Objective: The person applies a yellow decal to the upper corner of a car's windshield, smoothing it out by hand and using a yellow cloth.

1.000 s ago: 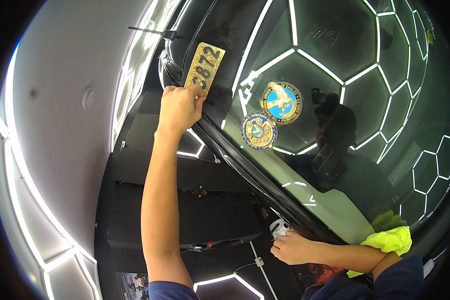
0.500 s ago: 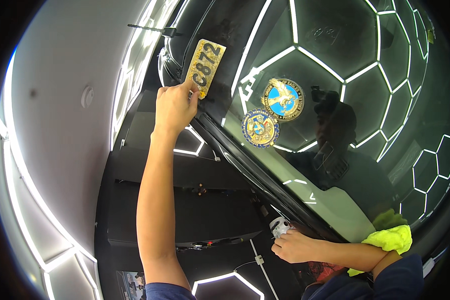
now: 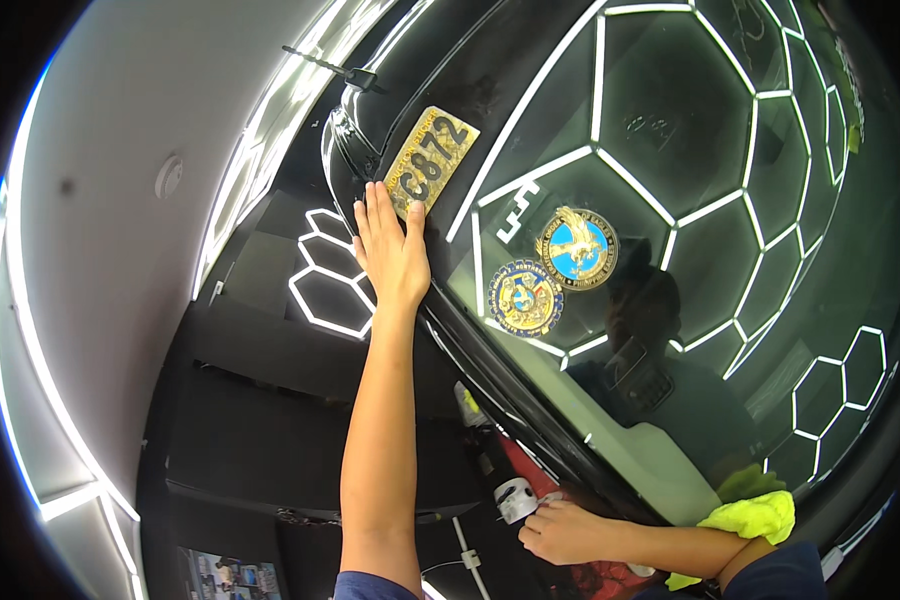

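Note:
My left hand (image 3: 390, 245) is stretched out with its fingers flat, fingertips and thumb at the lower end of a gold plate-shaped sticker (image 3: 432, 160) with dark characters. The sticker lies on the dark, glossy car surface beside the glass (image 3: 690, 130). Lower right, my right hand (image 3: 560, 532) is curled closed close to a small white rounded object (image 3: 515, 500); whether it grips that is unclear. A bright yellow-green cloth (image 3: 755, 517) hangs over the bend of my right arm.
Two round emblems, one blue and gold (image 3: 577, 248), the other gear-edged (image 3: 526, 298), sit on the glass. A black rubber edge (image 3: 510, 400) runs diagonally below. A short antenna (image 3: 355, 76) sticks out at upper left. Hexagonal lights reflect in the glass.
My left hand has gone from pinching the sticker's lower corner to lying flat with fingers extended. The view has shifted, and my right hand stays curled near the white object.

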Motion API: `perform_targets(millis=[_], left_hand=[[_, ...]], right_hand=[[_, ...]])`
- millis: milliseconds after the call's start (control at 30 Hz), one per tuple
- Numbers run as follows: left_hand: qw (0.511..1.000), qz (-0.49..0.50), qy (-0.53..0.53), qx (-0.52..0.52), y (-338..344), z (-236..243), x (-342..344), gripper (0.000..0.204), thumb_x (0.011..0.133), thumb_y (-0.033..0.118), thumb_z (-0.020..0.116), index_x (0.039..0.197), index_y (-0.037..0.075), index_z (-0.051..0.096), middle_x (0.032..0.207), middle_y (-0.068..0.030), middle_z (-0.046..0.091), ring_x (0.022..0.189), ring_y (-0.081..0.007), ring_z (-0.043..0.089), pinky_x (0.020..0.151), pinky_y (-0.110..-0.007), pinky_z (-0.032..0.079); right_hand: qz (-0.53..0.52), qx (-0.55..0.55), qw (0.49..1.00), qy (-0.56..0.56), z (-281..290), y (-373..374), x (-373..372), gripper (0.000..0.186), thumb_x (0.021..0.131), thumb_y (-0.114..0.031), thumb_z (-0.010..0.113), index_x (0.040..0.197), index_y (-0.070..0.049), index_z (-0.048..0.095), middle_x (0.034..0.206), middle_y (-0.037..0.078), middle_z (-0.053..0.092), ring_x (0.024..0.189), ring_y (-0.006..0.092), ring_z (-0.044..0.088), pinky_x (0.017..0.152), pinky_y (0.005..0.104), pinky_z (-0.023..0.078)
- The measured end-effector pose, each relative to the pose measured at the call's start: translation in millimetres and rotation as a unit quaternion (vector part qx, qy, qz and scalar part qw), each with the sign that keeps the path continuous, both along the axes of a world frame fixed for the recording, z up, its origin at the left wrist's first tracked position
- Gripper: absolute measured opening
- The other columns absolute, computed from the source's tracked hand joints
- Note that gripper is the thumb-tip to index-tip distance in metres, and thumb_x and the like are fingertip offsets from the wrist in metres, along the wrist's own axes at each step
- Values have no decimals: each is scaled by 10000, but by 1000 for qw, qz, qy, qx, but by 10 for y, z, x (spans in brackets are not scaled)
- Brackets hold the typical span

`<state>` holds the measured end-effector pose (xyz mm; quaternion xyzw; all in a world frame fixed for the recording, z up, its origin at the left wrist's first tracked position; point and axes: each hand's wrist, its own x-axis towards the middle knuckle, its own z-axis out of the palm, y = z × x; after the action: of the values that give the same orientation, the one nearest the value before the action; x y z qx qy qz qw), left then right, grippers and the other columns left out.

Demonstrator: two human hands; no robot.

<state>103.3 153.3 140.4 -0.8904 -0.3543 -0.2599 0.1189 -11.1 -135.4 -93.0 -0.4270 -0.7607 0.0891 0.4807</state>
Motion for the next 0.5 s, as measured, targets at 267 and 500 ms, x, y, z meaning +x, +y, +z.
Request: perform_targets(millis=[267, 500], left_hand=[[991, -38, -124, -15, 45, -157, 45, 552, 1003, 374, 425, 1451, 51, 406, 1518, -94, 350, 1454, -250, 243, 1176, -487, 153], [982, -52, -180, -11, 92, -152, -70, 454, 970, 277, 495, 1358, 41, 488, 1437, -96, 406, 1416, -261, 296, 1170, -474, 191]], right_hand=[[76, -33, 992, 91, 175, 45, 113, 168, 892, -233, 606, 914, -70, 638, 809, 56, 613, 773, 226, 632, 686, 372, 467], [-266, 152, 923, 235, 1646, 573, 1507, 103, 835, -10, 643, 930, 18, 671, 762, 103, 655, 634, 198, 609, 587, 293, 474]])
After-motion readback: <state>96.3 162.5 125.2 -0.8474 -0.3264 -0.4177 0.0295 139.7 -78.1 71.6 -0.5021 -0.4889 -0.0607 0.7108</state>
